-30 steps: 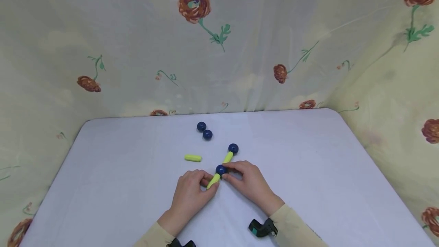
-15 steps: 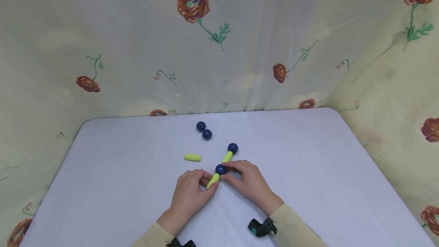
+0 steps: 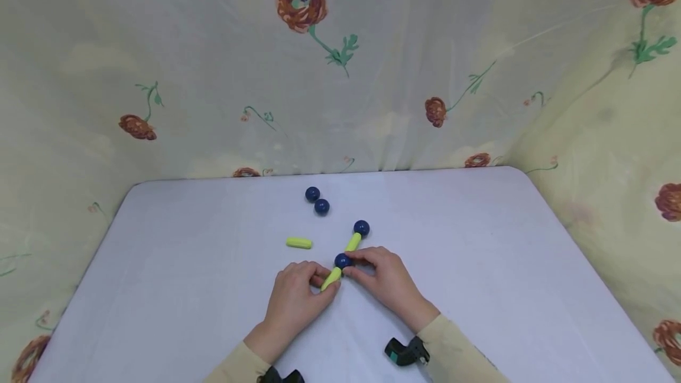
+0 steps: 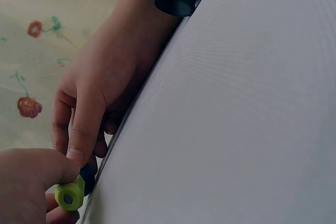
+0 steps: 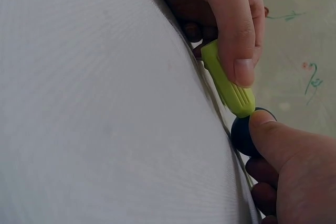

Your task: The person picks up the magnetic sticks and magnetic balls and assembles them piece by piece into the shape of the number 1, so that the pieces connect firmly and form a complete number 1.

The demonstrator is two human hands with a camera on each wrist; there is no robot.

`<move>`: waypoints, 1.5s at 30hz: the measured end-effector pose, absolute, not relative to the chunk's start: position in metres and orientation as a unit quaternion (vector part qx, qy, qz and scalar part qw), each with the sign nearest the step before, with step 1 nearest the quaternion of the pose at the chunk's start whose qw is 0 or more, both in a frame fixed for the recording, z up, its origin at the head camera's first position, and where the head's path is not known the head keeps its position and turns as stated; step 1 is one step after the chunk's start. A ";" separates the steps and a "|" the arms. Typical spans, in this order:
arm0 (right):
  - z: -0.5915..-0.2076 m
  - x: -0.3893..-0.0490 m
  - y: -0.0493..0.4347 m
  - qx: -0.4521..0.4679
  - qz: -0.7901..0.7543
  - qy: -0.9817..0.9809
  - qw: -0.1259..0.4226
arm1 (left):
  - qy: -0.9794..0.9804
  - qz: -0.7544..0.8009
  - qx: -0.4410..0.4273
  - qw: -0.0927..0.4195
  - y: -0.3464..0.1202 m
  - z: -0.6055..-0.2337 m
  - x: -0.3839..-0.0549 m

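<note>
My left hand [image 3: 300,291] pinches a lime-green rod [image 5: 229,85] between thumb and fingers. The rod's upper end meets a dark blue ball [image 3: 343,261], which my right hand [image 3: 391,279] holds between thumb and forefinger. Beyond that ball a second green rod [image 3: 353,242] runs up to another blue ball [image 3: 362,228], so rods and balls form one straight slanting line. In the left wrist view, the near rod's end face [image 4: 69,199] shows a grey round centre. The right thumb covers part of the held ball in the right wrist view.
A loose green rod [image 3: 299,243] lies to the left of the line. Farther back, two blue balls [image 3: 313,194] [image 3: 321,207] sit side by side. Everything rests on a white-covered table [image 3: 505,241], with a flowered curtain [image 3: 393,64] behind it.
</note>
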State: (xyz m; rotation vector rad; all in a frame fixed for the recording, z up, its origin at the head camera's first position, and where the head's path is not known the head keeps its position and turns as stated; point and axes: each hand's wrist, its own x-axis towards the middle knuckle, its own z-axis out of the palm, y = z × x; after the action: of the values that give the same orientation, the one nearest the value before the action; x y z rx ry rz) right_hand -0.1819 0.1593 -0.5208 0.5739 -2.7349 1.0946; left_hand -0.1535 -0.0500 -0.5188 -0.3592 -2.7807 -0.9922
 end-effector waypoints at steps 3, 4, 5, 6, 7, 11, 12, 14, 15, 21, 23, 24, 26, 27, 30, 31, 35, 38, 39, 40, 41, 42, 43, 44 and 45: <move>-0.520 -0.182 0.160 0.191 0.366 -0.908 0.069 | -0.930 -0.338 -0.122 0.077 -0.051 -0.517 -0.154; -0.520 -0.182 0.159 0.192 0.367 -0.908 0.067 | -0.929 -0.342 -0.121 0.071 -0.052 -0.516 -0.154; -0.520 -0.182 0.159 0.192 0.368 -0.908 0.064 | -0.929 -0.347 -0.117 0.062 -0.054 -0.515 -0.155; -0.520 -0.183 0.159 0.193 0.369 -0.907 0.062 | -0.927 -0.353 -0.111 0.053 -0.056 -0.513 -0.155; -0.521 -0.182 0.159 0.194 0.370 -0.907 0.060 | -0.926 -0.360 -0.104 0.045 -0.059 -0.511 -0.156; -0.522 -0.182 0.159 0.198 0.365 -0.908 0.061 | -0.921 -0.382 -0.069 0.034 -0.073 -0.498 -0.167; -0.522 -0.182 0.159 0.198 0.365 -0.908 0.063 | -0.920 -0.386 -0.062 0.037 -0.077 -0.494 -0.171; -0.522 -0.182 0.159 0.200 0.365 -0.907 0.065 | -0.918 -0.390 -0.051 0.045 -0.085 -0.486 -0.181; -0.523 -0.182 0.160 0.201 0.366 -0.906 0.066 | -0.918 -0.391 -0.046 0.048 -0.088 -0.483 -0.186; -0.527 -0.182 0.162 0.209 0.369 -0.903 0.064 | -0.923 -0.382 -0.032 0.028 -0.100 -0.474 -0.218; -0.528 -0.182 0.162 0.211 0.369 -0.903 0.066 | -0.926 -0.375 -0.029 0.014 -0.100 -0.474 -0.228; -0.528 -0.182 0.163 0.211 0.370 -0.903 0.067 | -0.927 -0.373 -0.028 0.005 -0.099 -0.474 -0.233; -0.529 -0.182 0.163 0.212 0.370 -0.902 0.071 | -0.927 -0.374 -0.031 -0.009 -0.098 -0.475 -0.243; -0.528 -0.182 0.164 0.212 0.371 -0.901 0.071 | -0.925 -0.377 -0.030 -0.019 -0.097 -0.476 -0.248; -0.528 -0.182 0.164 0.211 0.371 -0.902 0.069 | -0.916 -0.396 -0.031 -0.045 -0.097 -0.476 -0.264; -0.528 -0.183 0.164 0.212 0.370 -0.902 0.069 | -0.912 -0.405 -0.033 -0.052 -0.098 -0.476 -0.270; -0.527 -0.183 0.165 0.212 0.370 -0.902 0.067 | -0.903 -0.421 -0.046 -0.079 -0.104 -0.476 -0.295; -0.526 -0.183 0.165 0.213 0.371 -0.901 0.067 | -0.902 -0.416 -0.064 -0.097 -0.110 -0.478 -0.311; -0.526 -0.183 0.164 0.214 0.372 -0.901 0.068 | -0.902 -0.412 -0.075 -0.102 -0.112 -0.478 -0.315; -0.526 -0.183 0.164 0.215 0.372 -0.900 0.069 | -0.903 -0.408 -0.084 -0.106 -0.113 -0.479 -0.320; -0.526 -0.183 0.164 0.216 0.373 -0.900 0.070 | -0.904 -0.403 -0.095 -0.108 -0.113 -0.480 -0.324; -0.526 -0.183 0.164 0.216 0.373 -0.900 0.071 | -0.905 -0.397 -0.108 -0.109 -0.114 -0.481 -0.329; -0.526 -0.183 0.164 0.216 0.372 -0.900 0.072 | -0.906 -0.391 -0.120 -0.110 -0.114 -0.482 -0.332; -0.526 -0.183 0.164 0.216 0.372 -0.900 0.073 | -0.908 -0.383 -0.132 -0.112 -0.113 -0.483 -0.335; -0.526 -0.183 0.164 0.216 0.372 -0.900 0.073 | -0.909 -0.374 -0.144 -0.115 -0.112 -0.483 -0.338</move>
State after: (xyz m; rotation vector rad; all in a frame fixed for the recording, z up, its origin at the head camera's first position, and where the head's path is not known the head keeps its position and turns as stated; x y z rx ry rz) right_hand -0.1827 0.1639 -0.5258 0.6477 -2.7016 1.1178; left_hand -0.3381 -0.1117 -0.4831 -0.4875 -3.0860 -1.2698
